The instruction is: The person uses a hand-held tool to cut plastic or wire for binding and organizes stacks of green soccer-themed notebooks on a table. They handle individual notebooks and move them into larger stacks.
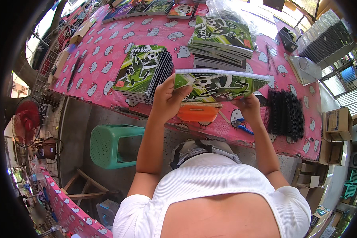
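Observation:
Both my hands hold up a green soccer-themed notebook [222, 84] above the table's front edge, tilted so its cover faces me. My left hand [171, 97] grips its left end, thumb on the cover. At the lower right edge, my right hand [248, 108] pinches it with fingers closed. A stack of matching notebooks with black spiral bindings [141, 71] stands left of my left hand. Behind the held one is another stack of green notebooks [222, 37]. Black spiral binding coils [285, 115] lie to the right, and blue-handled pliers [242, 126] lie just below my right hand.
An orange tray-like object [198, 112] sits at the edge of the pink patterned table [101, 67]. More notebooks [158, 7] line the far side, with clear plastic [226, 10] nearby. A black box [287, 39] stands far right. A green stool [113, 146] is below left.

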A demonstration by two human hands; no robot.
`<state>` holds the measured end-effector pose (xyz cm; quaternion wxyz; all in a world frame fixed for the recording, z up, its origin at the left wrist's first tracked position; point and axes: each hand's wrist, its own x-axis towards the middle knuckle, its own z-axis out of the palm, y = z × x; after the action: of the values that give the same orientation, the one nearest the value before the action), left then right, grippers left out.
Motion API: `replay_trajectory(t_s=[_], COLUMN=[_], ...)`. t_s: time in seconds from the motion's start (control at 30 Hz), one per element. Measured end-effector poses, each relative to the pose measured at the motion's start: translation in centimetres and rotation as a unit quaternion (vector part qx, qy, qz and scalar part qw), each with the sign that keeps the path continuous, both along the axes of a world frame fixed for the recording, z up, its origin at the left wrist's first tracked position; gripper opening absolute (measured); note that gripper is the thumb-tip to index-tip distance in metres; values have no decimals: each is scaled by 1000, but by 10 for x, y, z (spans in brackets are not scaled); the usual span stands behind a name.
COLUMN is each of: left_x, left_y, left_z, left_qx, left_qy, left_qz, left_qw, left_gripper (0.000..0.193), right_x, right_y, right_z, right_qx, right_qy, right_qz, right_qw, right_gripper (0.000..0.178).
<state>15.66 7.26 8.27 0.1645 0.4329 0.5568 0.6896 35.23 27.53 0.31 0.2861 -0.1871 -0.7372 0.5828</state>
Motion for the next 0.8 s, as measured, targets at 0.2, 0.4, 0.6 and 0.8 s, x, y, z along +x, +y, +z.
replay_trajectory(t_s=[0.2, 0.4, 0.6, 0.8], left_x=[-5, 24, 31, 54], left_y=[-9, -19, -22, -7], left_z=[-29, -129, -113, -62], left_qx=[-81, -11, -38, 54], left_qy=[9, -59, -195, 51], left_qz=[80, 201, 117, 267], left_qw=[993, 978, 973, 961], left_gripper=[41, 81, 90, 91], right_x=[-9, -6, 24, 79], right_y=[-20, -36, -47, 139], right_z=[-36, -88, -45, -71], right_qx=[188, -199, 189, 405], right_qy=[-71, 18, -108, -335], right_qz=[-10, -8, 63, -246], right_qw=[980, 980, 974, 814], right_gripper=[17, 61, 95, 59])
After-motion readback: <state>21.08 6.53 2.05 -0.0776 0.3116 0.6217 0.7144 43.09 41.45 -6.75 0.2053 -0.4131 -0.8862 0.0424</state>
